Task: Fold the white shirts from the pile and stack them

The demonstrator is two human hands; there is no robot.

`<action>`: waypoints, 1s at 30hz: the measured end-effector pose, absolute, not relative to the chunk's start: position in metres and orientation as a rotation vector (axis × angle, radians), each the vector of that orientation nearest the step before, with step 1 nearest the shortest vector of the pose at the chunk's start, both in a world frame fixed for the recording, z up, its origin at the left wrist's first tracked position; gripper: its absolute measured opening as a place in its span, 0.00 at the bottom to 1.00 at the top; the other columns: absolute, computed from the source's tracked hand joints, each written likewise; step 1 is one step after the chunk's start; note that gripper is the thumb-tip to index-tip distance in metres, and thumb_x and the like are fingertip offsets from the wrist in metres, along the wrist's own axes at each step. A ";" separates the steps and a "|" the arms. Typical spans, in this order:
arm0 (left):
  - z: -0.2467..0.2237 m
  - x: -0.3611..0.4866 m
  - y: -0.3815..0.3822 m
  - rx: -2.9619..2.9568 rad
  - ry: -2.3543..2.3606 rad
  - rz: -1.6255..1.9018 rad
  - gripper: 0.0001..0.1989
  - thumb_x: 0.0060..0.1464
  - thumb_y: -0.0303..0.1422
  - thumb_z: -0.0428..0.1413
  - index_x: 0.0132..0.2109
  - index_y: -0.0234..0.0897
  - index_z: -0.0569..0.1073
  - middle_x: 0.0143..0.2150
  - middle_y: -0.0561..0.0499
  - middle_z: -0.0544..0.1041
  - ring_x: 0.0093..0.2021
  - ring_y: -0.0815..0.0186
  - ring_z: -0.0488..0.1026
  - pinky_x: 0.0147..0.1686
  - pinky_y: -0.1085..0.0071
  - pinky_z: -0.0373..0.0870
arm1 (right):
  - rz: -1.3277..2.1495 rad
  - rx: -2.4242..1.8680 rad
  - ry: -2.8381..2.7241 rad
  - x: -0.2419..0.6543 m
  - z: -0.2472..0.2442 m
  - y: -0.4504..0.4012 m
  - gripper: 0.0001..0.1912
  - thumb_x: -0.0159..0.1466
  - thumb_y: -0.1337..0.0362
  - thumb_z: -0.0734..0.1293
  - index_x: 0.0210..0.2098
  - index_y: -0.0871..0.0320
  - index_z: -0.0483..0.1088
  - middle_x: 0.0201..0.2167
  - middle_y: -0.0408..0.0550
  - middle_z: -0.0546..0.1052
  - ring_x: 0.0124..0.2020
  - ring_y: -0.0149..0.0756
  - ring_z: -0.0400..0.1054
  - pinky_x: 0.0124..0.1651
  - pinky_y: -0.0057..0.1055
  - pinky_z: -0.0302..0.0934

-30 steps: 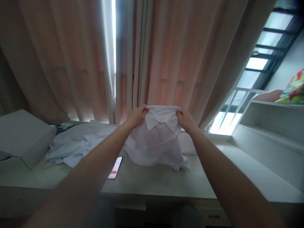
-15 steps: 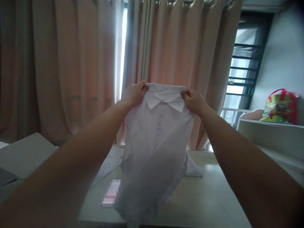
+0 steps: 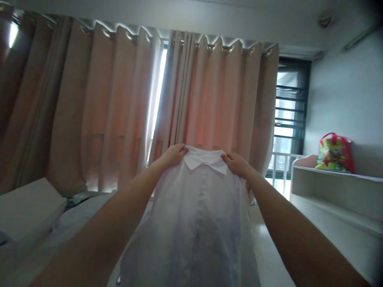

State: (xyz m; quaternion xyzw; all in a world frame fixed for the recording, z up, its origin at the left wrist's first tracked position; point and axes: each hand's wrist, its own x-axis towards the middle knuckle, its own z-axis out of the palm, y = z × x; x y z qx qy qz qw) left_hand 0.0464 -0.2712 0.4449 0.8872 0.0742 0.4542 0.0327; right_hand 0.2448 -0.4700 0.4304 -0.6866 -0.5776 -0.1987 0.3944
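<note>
Left grip [image 3: 177, 153] and right grip [image 3: 232, 162] pinch a shirt [image 3: 200, 223], collar [image 3: 206, 158] up, hanging lengthwise downward

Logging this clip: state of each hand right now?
Left hand: closed, holding one side of the white, collared cloth shirt.
Right hand: closed, holding the shirt's other side.

Left hand [image 3: 174, 155]: bare, compact outline
Right hand [image 3: 237, 164]: bare, finer detail indistinct
Left forearm [image 3: 119, 209]: bare, smooth, tapering
Right forearm [image 3: 287, 223]: bare, smooth, tapering likewise
</note>
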 end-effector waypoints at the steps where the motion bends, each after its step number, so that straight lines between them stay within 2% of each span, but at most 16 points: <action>1: 0.436 0.048 -0.269 2.739 0.237 1.371 0.16 0.56 0.41 0.42 0.33 0.36 0.69 0.32 0.47 0.73 0.33 0.63 0.68 0.33 0.71 0.60 | -0.497 -1.755 -1.483 0.248 0.422 -0.468 0.19 0.62 0.54 0.55 0.30 0.58 0.71 0.31 0.49 0.75 0.32 0.38 0.67 0.34 0.29 0.58; 10: 0.404 0.061 -0.243 2.641 0.146 1.246 0.18 0.54 0.43 0.43 0.31 0.36 0.69 0.28 0.51 0.71 0.30 0.66 0.67 0.30 0.72 0.59 | -0.523 -1.672 -1.455 0.269 0.395 -0.451 0.18 0.61 0.53 0.55 0.36 0.57 0.71 0.32 0.47 0.75 0.34 0.39 0.66 0.35 0.30 0.57; 18: 0.371 0.088 -0.205 2.345 0.096 0.845 0.20 0.48 0.46 0.49 0.40 0.35 0.72 0.33 0.49 0.75 0.31 0.66 0.69 0.27 0.74 0.61 | -0.327 -1.668 -1.431 0.307 0.359 -0.412 0.19 0.61 0.53 0.56 0.39 0.57 0.70 0.35 0.48 0.75 0.36 0.40 0.67 0.38 0.32 0.59; 25: 0.325 0.123 -0.151 2.403 0.279 0.811 0.20 0.48 0.47 0.48 0.33 0.36 0.74 0.29 0.51 0.75 0.29 0.66 0.68 0.25 0.75 0.59 | 0.102 -1.623 -1.433 0.342 0.314 -0.374 0.18 0.59 0.54 0.58 0.44 0.56 0.68 0.39 0.47 0.74 0.41 0.39 0.67 0.43 0.33 0.59; 28: 0.298 0.140 -0.127 2.473 0.361 0.807 0.19 0.50 0.47 0.46 0.31 0.37 0.73 0.27 0.52 0.74 0.27 0.66 0.68 0.24 0.74 0.57 | 0.275 -1.623 -1.436 0.358 0.288 -0.353 0.18 0.59 0.56 0.58 0.44 0.55 0.68 0.39 0.46 0.74 0.41 0.38 0.67 0.42 0.32 0.60; 30: 0.278 0.154 -0.113 2.530 0.408 0.812 0.18 0.51 0.45 0.46 0.31 0.38 0.73 0.27 0.51 0.74 0.28 0.65 0.68 0.25 0.74 0.57 | 0.239 -1.718 -1.431 0.371 0.268 -0.337 0.16 0.59 0.56 0.58 0.41 0.55 0.70 0.35 0.45 0.75 0.38 0.39 0.67 0.39 0.31 0.60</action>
